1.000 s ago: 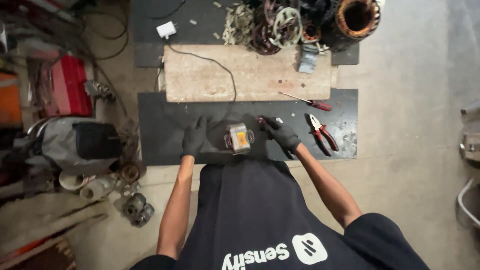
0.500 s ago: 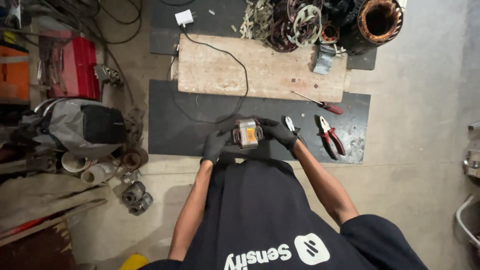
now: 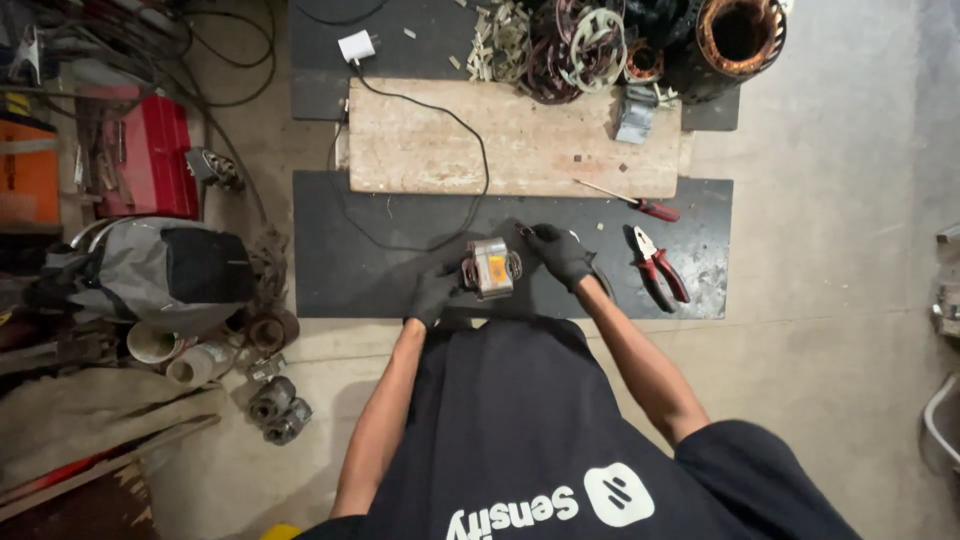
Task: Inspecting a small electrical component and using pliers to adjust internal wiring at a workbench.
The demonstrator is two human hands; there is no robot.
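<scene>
A small motor stator (image 3: 490, 268) with copper windings and an orange patch sits on the black mat (image 3: 360, 260) in front of me. My left hand (image 3: 435, 292), in a black glove, grips its lower left side. My right hand (image 3: 560, 255), also gloved, is at its upper right with fingers curled around what looks like a thin dark tool, whose tip touches the stator's top corner. My forearms reach out over my black shirt.
Red-handled pliers (image 3: 658, 265) and a red-handled screwdriver (image 3: 640, 205) lie on the mat to the right. A wooden board (image 3: 560, 150) with a cable and white plug (image 3: 355, 45) lies beyond, then a pile of windings and a big stator (image 3: 738, 35). At the left are a red toolbox (image 3: 150, 155), a grey bag (image 3: 160, 270) and metal parts.
My head has shifted a little, so the view slid left and down. Both hands stay on the stator at the same spot on the mat.
</scene>
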